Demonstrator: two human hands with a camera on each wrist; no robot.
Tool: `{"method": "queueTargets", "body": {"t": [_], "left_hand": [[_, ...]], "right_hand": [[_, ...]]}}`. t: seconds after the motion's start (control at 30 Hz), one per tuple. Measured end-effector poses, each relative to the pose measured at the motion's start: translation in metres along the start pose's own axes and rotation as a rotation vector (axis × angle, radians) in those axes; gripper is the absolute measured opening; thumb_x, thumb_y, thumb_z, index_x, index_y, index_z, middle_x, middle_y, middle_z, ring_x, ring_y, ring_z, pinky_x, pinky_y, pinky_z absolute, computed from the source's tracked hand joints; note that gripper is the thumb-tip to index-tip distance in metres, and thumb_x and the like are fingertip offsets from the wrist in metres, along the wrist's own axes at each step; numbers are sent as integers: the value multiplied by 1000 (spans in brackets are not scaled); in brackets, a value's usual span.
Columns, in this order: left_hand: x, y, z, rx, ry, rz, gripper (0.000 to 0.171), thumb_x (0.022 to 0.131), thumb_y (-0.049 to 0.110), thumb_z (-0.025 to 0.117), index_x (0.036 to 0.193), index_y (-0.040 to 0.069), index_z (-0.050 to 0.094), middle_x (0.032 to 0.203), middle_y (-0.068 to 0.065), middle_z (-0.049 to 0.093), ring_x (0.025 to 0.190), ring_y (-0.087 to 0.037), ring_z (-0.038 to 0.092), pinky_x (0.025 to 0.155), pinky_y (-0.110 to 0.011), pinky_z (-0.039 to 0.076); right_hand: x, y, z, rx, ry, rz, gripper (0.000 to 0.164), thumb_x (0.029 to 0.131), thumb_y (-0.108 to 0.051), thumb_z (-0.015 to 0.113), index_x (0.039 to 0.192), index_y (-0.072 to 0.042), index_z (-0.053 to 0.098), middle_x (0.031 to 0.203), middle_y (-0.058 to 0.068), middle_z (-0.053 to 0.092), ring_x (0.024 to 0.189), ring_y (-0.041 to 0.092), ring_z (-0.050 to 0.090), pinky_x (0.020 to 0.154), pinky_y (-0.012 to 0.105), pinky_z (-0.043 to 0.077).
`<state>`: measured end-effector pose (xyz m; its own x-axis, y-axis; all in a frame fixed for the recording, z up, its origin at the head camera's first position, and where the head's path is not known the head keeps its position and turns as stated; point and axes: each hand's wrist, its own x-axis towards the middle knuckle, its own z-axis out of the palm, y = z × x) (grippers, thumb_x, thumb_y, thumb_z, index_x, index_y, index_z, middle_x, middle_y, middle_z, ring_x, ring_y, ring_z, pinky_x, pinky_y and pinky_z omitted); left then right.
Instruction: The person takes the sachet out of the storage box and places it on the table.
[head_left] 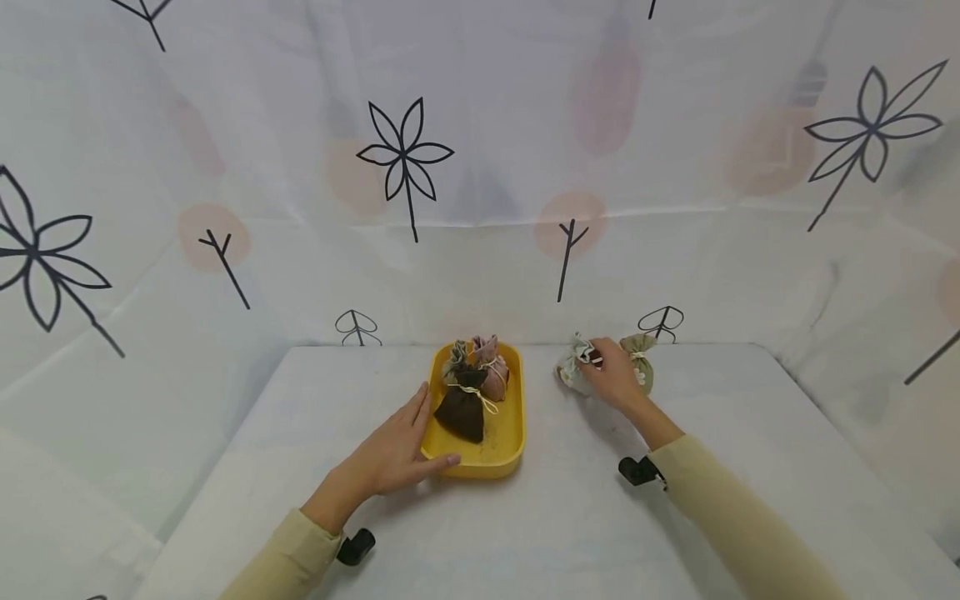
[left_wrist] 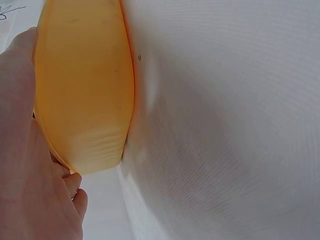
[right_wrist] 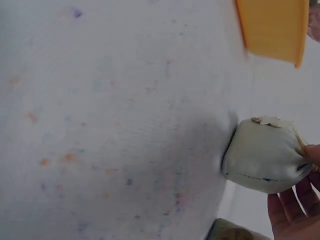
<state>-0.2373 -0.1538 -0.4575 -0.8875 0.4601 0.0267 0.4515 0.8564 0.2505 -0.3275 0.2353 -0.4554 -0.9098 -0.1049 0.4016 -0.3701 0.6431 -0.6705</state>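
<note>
My right hand (head_left: 613,375) pinches the gathered neck of a pale grey-green drawstring pouch (head_left: 572,377), whose base is at the table in the right wrist view. Close to its right is an olive-green pouch (head_left: 642,367) with a cream tie, partly hidden by the hand. My left hand (head_left: 397,446) rests on the near left corner of a yellow tray (head_left: 504,437), fingers extended along the left rim and thumb over the front rim. Inside the tray lie a dark brown pouch (head_left: 461,414), a pink pouch (head_left: 494,382) and a grey-green patterned pouch (head_left: 454,360).
A white cloth covers the table (head_left: 577,533). Behind it hangs a pale curtain (head_left: 480,275) printed with leaf and flower outlines. Black wrist cameras sit at the left cuff (head_left: 356,547) and the right cuff (head_left: 637,471).
</note>
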Motion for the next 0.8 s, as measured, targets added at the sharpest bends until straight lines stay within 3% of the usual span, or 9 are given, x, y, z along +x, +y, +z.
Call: {"method": "queueTargets", "body": {"t": [0.47,0.8], "left_hand": [[-2,2,-3,3,-3,1,115,90,84,41,164,3,5,172,-11,0,157,-28,16,125,-45,24],[-2,3,-3,1,-7,3,115,91,83,41,164,3,4,172,-12,0,157,-28,16,125,-45,23]], "right_hand": [[-9,7,2,-5,26,-39,33,97,-5,66,124,12,60,114,29,60,106,44,60,93,58,53],[-26,8,-16,-19,-27,-33,37,98,-7,67,127,12,57,121,29,58,114,44,58,98,56,52]]}}
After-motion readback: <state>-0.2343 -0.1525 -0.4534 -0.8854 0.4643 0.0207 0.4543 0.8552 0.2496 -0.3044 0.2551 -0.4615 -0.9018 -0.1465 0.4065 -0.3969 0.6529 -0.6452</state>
